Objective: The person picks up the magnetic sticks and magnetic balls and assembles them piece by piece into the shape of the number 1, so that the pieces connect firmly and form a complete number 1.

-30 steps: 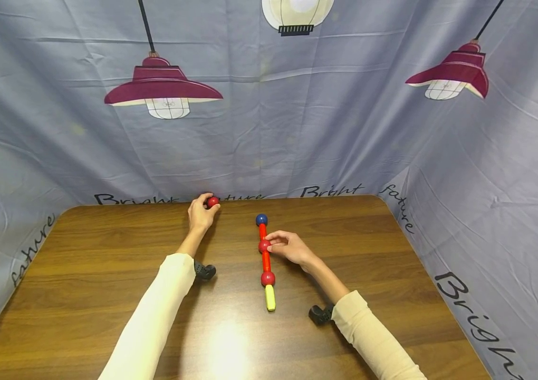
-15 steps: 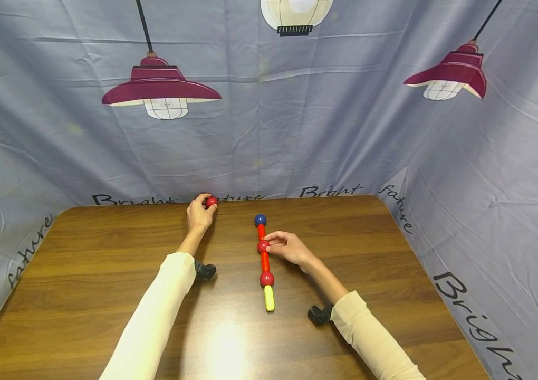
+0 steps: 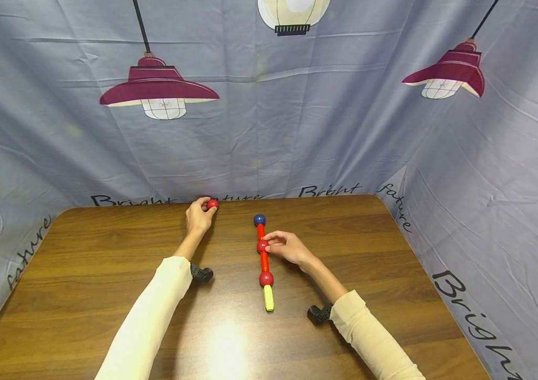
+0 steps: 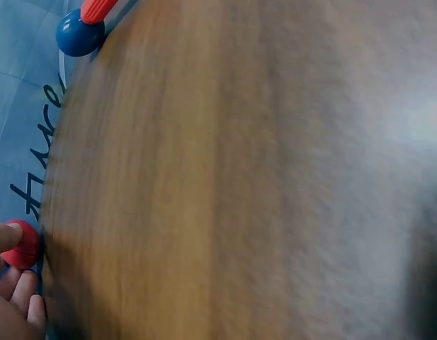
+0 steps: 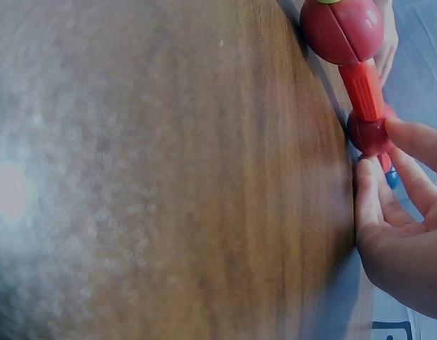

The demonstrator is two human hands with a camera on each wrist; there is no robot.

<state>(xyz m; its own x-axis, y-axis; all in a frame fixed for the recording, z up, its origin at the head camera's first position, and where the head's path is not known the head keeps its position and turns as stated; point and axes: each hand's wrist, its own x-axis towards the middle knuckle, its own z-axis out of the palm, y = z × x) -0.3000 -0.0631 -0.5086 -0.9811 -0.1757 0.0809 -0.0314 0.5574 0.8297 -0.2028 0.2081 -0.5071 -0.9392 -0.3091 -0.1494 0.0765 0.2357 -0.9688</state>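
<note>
Near the table's far edge, my left hand (image 3: 198, 217) pinches a red ball (image 3: 212, 204) between thumb and fingers. The left wrist view shows this red ball (image 4: 23, 248) too. To its right, a chain of balls and rods lies on the table, pointing away from me. It has a blue ball (image 3: 259, 220) at the far end, red rods (image 3: 265, 262) between the balls, a nearer red ball (image 3: 266, 278) and a yellow-green rod (image 3: 269, 298) at the near end. My right hand (image 3: 289, 248) pinches the chain's middle red ball (image 3: 262, 246) from the right.
The brown wooden table (image 3: 368, 237) carries these pieces. Behind it and to its sides hangs a grey-blue cloth (image 3: 240, 142) printed with lamps and writing. A black device (image 3: 318, 315) sits at my right wrist, another black device (image 3: 201, 274) at my left.
My left hand and its red ball have shifted very slightly toward me. My right hand stays on the middle ball, and the chain looks the same.
</note>
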